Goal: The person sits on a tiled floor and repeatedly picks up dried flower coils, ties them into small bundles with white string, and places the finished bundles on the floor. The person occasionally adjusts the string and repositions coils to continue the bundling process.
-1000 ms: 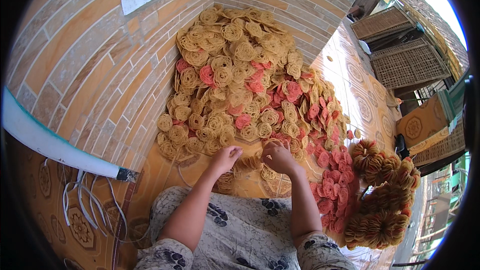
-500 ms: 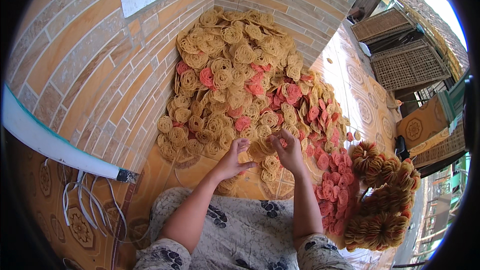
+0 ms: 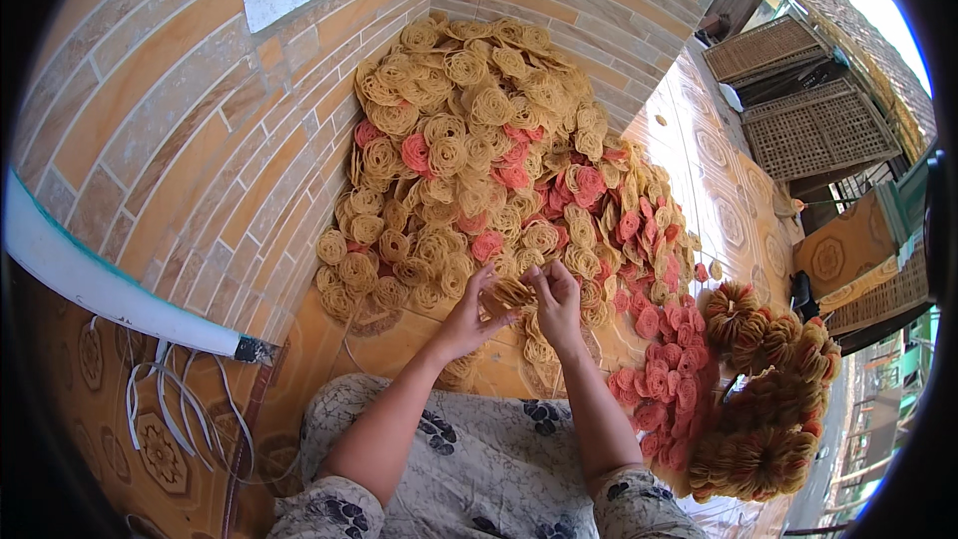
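In front of my lap, a small stack of thin, lacy tan discs point(image 3: 511, 291), like dried noodle rounds, sits between my two hands. My left hand point(image 3: 467, 319) curves around the stack's left side, fingers up and thumb below it. The right hand point(image 3: 557, 307) pinches at the stack's right edge, fingers bent; whether it has one disc or several is hidden. Just beyond the hands spreads a big heap of tan discs point(image 3: 439, 145), with coral-pink discs point(image 3: 589, 183) mixed in. Beside my right forearm lies a pile of coral-pink discs point(image 3: 654, 379).
Bundled rings of tan and reddish discs point(image 3: 758, 461) stand at the right. A tiled wall point(image 3: 200, 130) closes off the left and back. Pale straps point(image 3: 175, 409) hang at the lower left, near a white curved edge point(image 3: 120, 289). Woven racks point(image 3: 823, 130) stand far right.
My right hand has moved left and a little down, closing on the stack's edge. The stack now shows more edge-on between the hands. My left hand has shifted slightly up.
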{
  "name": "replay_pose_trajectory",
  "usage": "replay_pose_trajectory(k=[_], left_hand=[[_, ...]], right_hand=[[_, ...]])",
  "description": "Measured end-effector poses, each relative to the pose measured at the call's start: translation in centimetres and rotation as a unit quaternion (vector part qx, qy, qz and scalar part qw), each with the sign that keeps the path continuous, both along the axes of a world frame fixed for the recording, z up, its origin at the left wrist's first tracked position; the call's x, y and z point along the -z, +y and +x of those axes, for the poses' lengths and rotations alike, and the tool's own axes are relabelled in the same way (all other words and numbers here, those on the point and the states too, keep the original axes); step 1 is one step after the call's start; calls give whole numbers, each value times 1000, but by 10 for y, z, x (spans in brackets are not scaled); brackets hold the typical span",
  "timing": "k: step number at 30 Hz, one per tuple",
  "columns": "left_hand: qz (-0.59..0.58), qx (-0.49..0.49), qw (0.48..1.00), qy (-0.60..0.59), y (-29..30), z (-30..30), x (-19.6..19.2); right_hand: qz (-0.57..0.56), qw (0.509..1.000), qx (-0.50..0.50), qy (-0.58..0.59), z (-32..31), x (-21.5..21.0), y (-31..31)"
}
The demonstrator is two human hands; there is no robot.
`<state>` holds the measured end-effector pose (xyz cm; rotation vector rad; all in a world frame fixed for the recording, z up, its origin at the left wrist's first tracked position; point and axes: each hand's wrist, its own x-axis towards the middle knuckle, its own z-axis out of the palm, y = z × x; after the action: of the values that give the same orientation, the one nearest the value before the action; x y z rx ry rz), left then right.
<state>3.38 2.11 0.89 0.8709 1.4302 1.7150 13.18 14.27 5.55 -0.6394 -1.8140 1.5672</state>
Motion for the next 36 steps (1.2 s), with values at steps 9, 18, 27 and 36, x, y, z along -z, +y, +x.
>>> replay_pose_trajectory(k=[9, 18, 27, 36], left_hand=[[-107, -51, 968, 221, -3, -2, -4], [-59, 14, 986, 155, -4, -14, -1], [-107, 15, 902, 418, -11, -15, -4], [-53, -21, 995, 86, 1, -7, 8]], right_hand=[[-31, 994, 96, -49, 9, -13, 26], [235, 966, 45, -97, -5, 0, -9], [3, 991, 126, 35, -4, -10, 16], [-80, 996, -28, -11, -15, 2, 14]])
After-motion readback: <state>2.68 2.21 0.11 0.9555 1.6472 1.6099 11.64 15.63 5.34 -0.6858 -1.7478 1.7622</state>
